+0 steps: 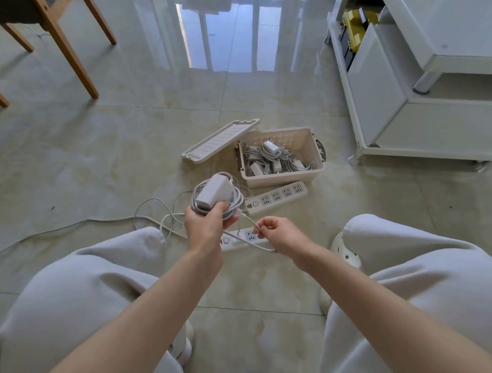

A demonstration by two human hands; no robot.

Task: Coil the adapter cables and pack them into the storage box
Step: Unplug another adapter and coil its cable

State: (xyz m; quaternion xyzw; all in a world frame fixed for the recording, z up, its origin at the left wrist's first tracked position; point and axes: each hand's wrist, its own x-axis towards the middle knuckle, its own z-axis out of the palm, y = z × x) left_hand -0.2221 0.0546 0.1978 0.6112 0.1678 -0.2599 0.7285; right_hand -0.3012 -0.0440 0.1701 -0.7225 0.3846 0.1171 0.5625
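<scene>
A white adapter (214, 191) is sitting tilted in the left hand (204, 224), its pale cable (235, 205) lying in loops around it. The cable's loose tail is trailing to the right hand (280, 235), whose fingers (262, 226) are pinching it. Beyond, the beige storage box (284, 178) is standing open on the floor (96, 153), holding several coiled adapters (271, 154), its lid (220, 139) lying flat just beside it.

Two power strips (276, 197), one storage box (281, 179), one lid (219, 141), one adapter (214, 194) outside it, several inside.
</scene>
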